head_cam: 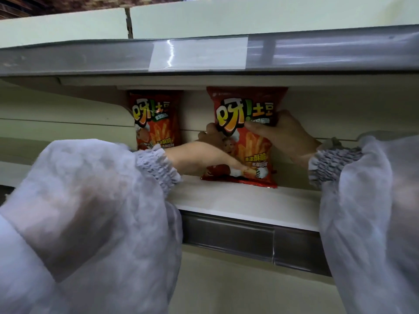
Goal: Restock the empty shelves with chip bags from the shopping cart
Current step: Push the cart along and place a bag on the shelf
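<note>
Fingers of the right hand curl round the upper right edge of a red bag, with the thumb pressed on its front. The left hand grips the other side: its fingers wrap behind the left edge and the thumb lies across the lower front. Both hands hold the bag, which stands upright with its bottom seam on the shelf, near the back wall and facing out.

The step in hand looks like placing and squaring up this bag. It seems all but set. The next move calls for letting go gently, one hand at a time, so the light, puffy bag does not tip forward, and then checking that it stands by itself. It may need a small push back or sideways to line up with its neighbour.

A second bag of the same kind stands to the left, a little further back and apart from the held one. Only these two bags show on the shelf, and bare shelf runs in front of them and to the right, so much of the restocking appears to remain. The upper shelf hides the bag tops. The cart is out of view.
</note>
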Demonstrator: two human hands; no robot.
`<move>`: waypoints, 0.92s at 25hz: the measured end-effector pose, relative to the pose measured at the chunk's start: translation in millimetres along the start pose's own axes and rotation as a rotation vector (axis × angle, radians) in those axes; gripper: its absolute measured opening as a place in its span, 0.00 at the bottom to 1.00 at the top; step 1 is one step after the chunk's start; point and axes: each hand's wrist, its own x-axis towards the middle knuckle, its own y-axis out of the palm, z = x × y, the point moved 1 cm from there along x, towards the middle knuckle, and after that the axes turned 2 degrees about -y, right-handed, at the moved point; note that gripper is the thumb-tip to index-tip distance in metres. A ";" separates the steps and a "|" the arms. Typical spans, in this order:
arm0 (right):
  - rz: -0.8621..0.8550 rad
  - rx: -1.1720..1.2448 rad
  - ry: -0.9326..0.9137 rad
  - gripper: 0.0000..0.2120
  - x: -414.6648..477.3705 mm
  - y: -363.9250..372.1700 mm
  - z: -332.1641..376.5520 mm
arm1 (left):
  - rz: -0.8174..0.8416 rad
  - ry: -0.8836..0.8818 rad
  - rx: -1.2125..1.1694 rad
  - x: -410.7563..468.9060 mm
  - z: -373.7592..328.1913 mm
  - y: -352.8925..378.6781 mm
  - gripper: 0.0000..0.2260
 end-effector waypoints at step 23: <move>-0.097 0.037 0.201 0.05 -9.7 2.0 6.3 | -0.204 -0.114 -0.549 42.6 106.7 -141.2 0.37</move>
